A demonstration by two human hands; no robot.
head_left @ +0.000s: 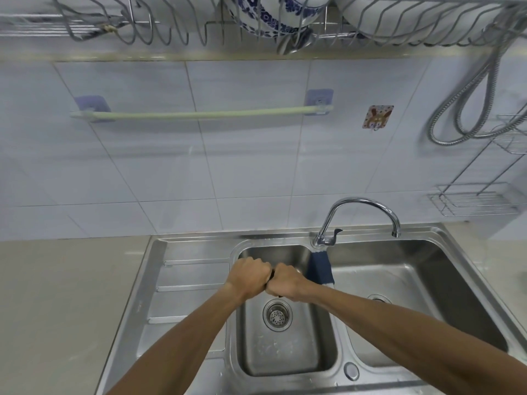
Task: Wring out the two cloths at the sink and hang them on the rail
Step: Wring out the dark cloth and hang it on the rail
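While both fists press together over the left basin of the sink (422,243), the wringing of the first cloth looks to be the step in hand. The left hand (248,276) and the right hand (286,283) are each clenched tight, knuckle to knuckle, and only a dark sliver of the cloth being wrung (272,276) shows between them; the rest is hidden inside the fists, so its colour and size are hard to tell. They hang above the drain strainer (277,314), near the basin's back wall.

A second, dark blue cloth (319,269) is draped over the divider between the two basins, just below the base of the tap (362,215) and just beside the right hand. It appears untouched so far.

On the tiled wall above the worktop's back edge, the pale green rail (199,115) is bare, so nothing has been hung yet and the task seems to be at an early stage.

Judging from this, the next move calls for finishing the twist, then shaking the cloth open and lifting it well up and to the left to lay it over the rail, leaving room alongside for the blue one.
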